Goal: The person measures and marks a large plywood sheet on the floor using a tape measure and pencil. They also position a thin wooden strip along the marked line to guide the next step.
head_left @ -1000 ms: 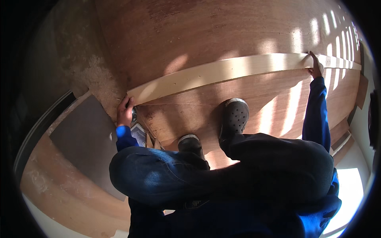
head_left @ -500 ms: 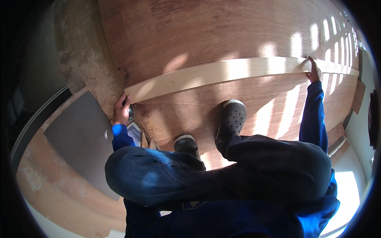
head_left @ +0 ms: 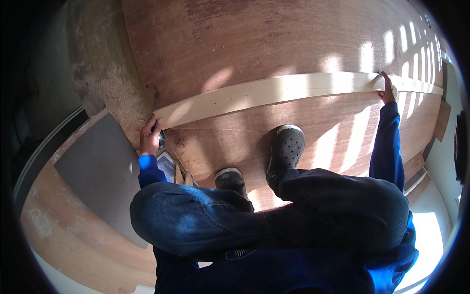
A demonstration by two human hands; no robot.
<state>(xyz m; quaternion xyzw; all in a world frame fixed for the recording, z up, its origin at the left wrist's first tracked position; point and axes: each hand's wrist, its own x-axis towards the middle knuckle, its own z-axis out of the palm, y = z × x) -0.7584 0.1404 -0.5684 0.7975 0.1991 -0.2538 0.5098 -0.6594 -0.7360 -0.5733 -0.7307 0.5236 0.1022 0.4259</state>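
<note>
A long pale wooden board lies across a large reddish-brown plywood sheet. My left hand is closed at the board's left end, its thumb and fingertips against the end edge. A dark rounded object shows beside that palm; its kind is hidden. Toward the right end, my right hand grips the board, with the thumb reaching over its upper face. Most of the right fingers are out of sight.
My dark perforated clogs rest on the plywood below the board. A grey flat panel lies at left, near sawdust along the plywood's edge. Small wood offcuts sit near my left knee. Striped sunlight falls at right.
</note>
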